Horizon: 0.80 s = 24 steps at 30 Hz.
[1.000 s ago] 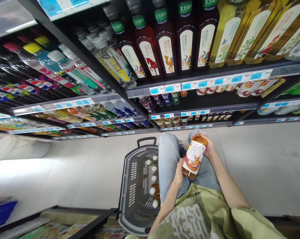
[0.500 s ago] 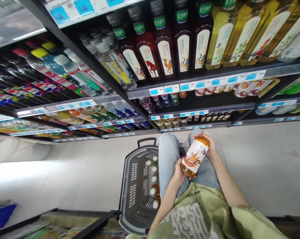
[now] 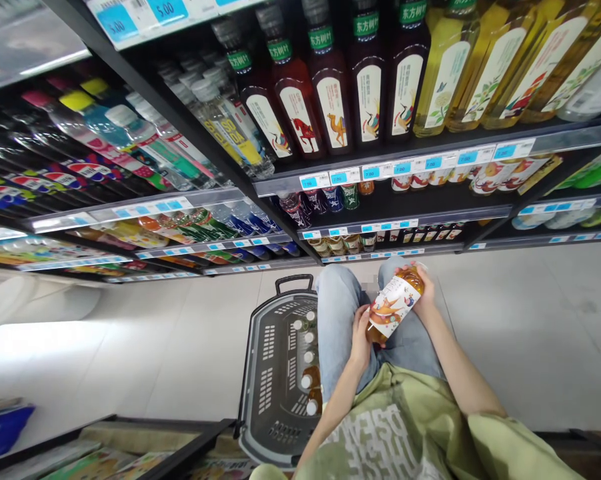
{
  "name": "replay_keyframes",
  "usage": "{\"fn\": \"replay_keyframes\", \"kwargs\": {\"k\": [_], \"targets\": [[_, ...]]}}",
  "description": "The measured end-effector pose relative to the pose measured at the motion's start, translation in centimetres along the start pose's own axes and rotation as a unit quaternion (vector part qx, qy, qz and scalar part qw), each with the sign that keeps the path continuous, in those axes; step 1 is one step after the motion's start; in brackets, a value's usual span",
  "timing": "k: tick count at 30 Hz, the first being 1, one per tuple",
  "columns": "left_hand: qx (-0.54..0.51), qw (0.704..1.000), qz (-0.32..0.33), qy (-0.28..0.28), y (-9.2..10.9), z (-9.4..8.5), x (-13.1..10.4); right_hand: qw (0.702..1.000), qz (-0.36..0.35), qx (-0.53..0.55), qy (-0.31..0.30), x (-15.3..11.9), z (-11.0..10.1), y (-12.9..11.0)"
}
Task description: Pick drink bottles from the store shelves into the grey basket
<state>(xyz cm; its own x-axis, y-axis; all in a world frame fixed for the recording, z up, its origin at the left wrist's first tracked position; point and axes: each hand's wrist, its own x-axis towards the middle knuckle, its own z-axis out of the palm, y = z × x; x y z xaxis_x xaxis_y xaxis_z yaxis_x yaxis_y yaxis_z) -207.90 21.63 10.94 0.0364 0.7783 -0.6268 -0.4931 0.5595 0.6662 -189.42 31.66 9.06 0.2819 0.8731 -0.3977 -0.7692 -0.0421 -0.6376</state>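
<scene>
From the head camera I look down on a person standing in a shop aisle, holding a bottle of amber drink point(image 3: 393, 305) in both hands above their jeans point(image 3: 336, 313). Much is hard to read. The bottle's cap end is buried in the right hand point(image 3: 421, 288), so I cannot see the cap. Its base is partly covered by the left hand point(image 3: 361, 333). The label shows a white ground with orange and blue figures, but I cannot read its print. A small blurred patch sits just left of the bottle. The person's feet are hidden by their legs and by the green shirt point(image 3: 405, 433), which fills the bottom edge of the view.

The left hand comes up from below, forearm slanting toward the upper right, fingers curled around the bottle's lower end. The right forearm runs in from the lower right; its hand wraps closed over the upper end. The bottle lies tilted, base toward the lower left, top toward the upper right, in front of the thighs.

Just left of the legs a dark basket point(image 3: 270, 373) stands on the pale floor, its handle at the far end. A row of bottle caps point(image 3: 308, 360) shows along the basket's right side, partly hidden by the leg. Above, the shelves point(image 3: 430, 157) carry red and yellow bottles, cut off at the top edge; their price tags are too small to read.
</scene>
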Motion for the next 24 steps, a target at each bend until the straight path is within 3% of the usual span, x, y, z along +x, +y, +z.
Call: {"fn": "replay_keyframes", "kwargs": {"k": [6, 17, 20, 24], "targets": [[0.012, 1.000, 0.005, 0.013, 0.3, 0.1, -0.1, 0.999, -0.018, -0.026, 0.023, 0.5, 0.0, 0.2], [-0.068, 0.997, -0.036, -0.025, 1.1, -0.2, -0.3, 0.999, 0.001, -0.041, 0.030, 0.5, 0.1, -0.5], [-0.078, 0.993, -0.073, -0.043, 1.0, -0.2, 0.1, 0.998, 0.020, -0.058, 0.011, 0.3, 0.2, -1.0], [-0.033, 0.983, -0.168, -0.072, 0.5, -0.5, 1.1, 0.998, 0.011, -0.058, -0.009, -0.2, 0.4, -1.4]]}}
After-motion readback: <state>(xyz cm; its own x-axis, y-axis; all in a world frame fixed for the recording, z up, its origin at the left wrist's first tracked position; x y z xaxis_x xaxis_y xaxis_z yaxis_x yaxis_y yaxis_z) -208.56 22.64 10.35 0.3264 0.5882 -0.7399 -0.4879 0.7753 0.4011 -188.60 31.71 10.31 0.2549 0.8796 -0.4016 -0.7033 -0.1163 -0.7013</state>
